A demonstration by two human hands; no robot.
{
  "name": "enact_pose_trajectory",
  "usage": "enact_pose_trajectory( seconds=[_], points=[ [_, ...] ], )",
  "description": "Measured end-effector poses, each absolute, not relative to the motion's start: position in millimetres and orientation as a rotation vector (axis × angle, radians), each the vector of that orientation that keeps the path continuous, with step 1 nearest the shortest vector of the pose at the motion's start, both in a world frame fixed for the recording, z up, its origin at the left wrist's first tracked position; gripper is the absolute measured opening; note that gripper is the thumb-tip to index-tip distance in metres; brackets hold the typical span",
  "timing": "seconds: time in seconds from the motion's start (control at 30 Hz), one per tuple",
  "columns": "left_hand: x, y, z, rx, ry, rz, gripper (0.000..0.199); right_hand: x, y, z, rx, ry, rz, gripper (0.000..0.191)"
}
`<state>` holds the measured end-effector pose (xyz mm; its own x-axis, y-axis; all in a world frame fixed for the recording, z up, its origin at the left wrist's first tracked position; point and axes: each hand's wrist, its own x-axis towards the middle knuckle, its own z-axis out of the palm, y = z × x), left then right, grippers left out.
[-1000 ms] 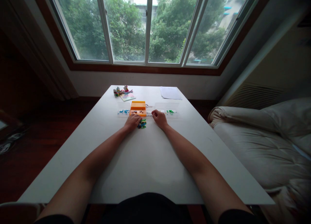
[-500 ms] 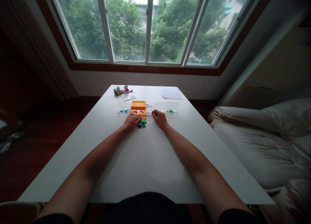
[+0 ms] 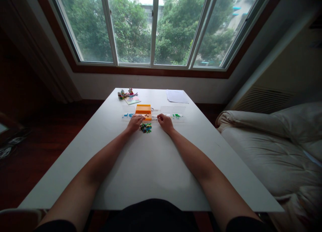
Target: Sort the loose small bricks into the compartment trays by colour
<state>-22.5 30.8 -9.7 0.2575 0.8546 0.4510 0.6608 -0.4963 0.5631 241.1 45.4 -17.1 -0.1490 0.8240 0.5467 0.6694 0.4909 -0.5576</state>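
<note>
My left hand (image 3: 135,122) is over the front left part of an open orange box (image 3: 143,111), its fingers drawn together. Whatever those fingers hold is too small to make out. Inside the box lie several small dark brown pieces (image 3: 146,115). A pile of mixed small coloured pieces (image 3: 146,127), mostly green, blue and yellow, lies on the table just right of my left hand. Beside the box's right side, my right hand (image 3: 165,122) is closed in a pinch, with a tiny reddish spot at the fingertips that I cannot identify.
Blue pieces (image 3: 128,115) lie in a clear case at left, green pieces (image 3: 176,116) in a clear case (image 3: 173,109) at right. Small figurines (image 3: 121,94) and a printed card (image 3: 132,100) are at the far left of the white table (image 3: 156,168); papers (image 3: 177,96) lie far right.
My left hand has moved away from the pile, slightly up and left, onto the orange box's front. More of the pile now shows. My right hand has stayed in place.
</note>
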Motion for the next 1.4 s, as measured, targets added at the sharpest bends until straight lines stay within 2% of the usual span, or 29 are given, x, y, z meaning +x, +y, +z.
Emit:
enact_pose_trajectory(
  seconds=[0.2,0.47,0.77,1.0,1.27,1.4],
  points=[
    [-29.0,32.6,1.2,2.102,1.691,1.222,0.036,240.1,45.9,-17.0,-1.231,-1.890,0.227,0.016],
    [-45.3,33.7,1.7,2.167,1.758,1.111,0.041,238.5,39.9,-10.4,-1.277,-1.901,0.237,0.017],
    [-59.7,32.7,13.5,2.393,1.541,0.779,0.021,238.8,38.2,-7.7,-1.289,-1.914,0.234,0.017],
    [-68.0,30.5,20.5,2.388,1.443,0.454,0.021,239.5,39.3,-10.4,-1.263,-1.921,0.229,0.017],
    [-65.2,26.4,19.1,2.335,1.384,0.495,0.023,238.6,38.5,-11.4,-1.258,-1.990,0.231,0.017],
    [-61.6,24.4,16.7,2.340,1.395,0.513,0.022,233.0,37.8,-12.3,-1.212,-2.139,0.306,0.023]
  ],
)
